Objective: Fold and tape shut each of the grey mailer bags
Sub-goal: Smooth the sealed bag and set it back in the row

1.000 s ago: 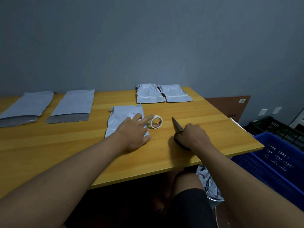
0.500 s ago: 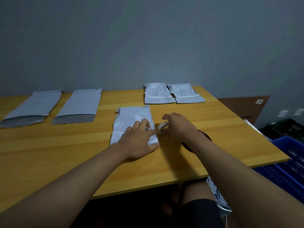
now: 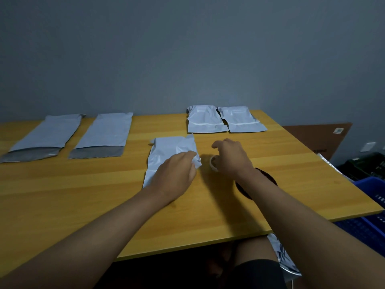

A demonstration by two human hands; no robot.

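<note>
- The crumpled grey plastic mailer bag (image 3: pixel 166 155) lies near the middle of the yellow wooden table (image 3: pixel 62 195), with its long side running away from the person.
- The left hand (image 3: pixel 177 176) lies on the near right part of this bag; its fingers curl at the bag's right edge, but whether they pinch the plastic cannot be told.
- The right hand (image 3: pixel 231 157) is just beside it, curled round a small white roll of tape (image 3: pixel 213 162) that shows under the palm, touching or just above the table.
- Black scissors (image 3: pixel 268 178) lie under the right forearm, which hides most of them.
- 2 folded grey mailer bags (image 3: pixel 225 119) sit side by side at the far edge of the table, each with a pale strip across it.
- 2 flat unfolded grey mailer bags (image 3: pixel 73 136) lie on the far left, their darker open ends toward the person.
- Beyond the right edge of the table stand a blue plastic crate (image 3: pixel 370 205), a dark crate (image 3: pixel 366 163) and a brown cardboard sheet (image 3: pixel 318 136) against the grey wall (image 3: pixel 187 49).
- More grey plastic (image 3: pixel 283 255) hangs below the near table edge, beside the person's knee.
</note>
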